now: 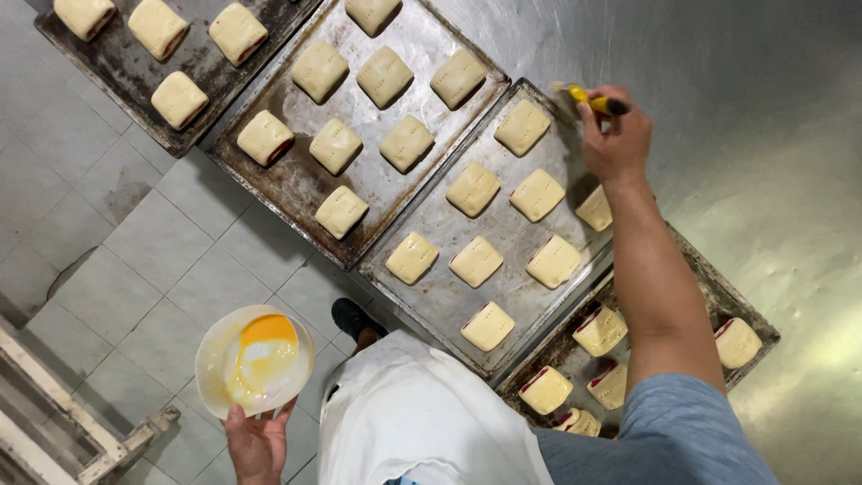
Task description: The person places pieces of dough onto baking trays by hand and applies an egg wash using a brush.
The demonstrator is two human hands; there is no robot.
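Observation:
My left hand (256, 442) holds a round white bowl (254, 360) with yellow egg wash in it, low at the left, out over the floor. My right hand (614, 136) reaches across the table and grips a brush with a yellow handle (594, 101) at the far corner of a metal baking tray (442, 299). That tray carries several square, pale raw pastries with red filling at their edges, such as the square pastry (523, 127) closest to the brush. My forearm crosses over another pastry at the tray's right side.
Two more dark trays (296, 184) (117, 67) of pastries lie to the left, and one tray (714, 296) sits under my right arm. All rest on a steel table (763, 135). Grey floor tiles, my shoe (352, 316) and a wooden frame (63, 422) lie below.

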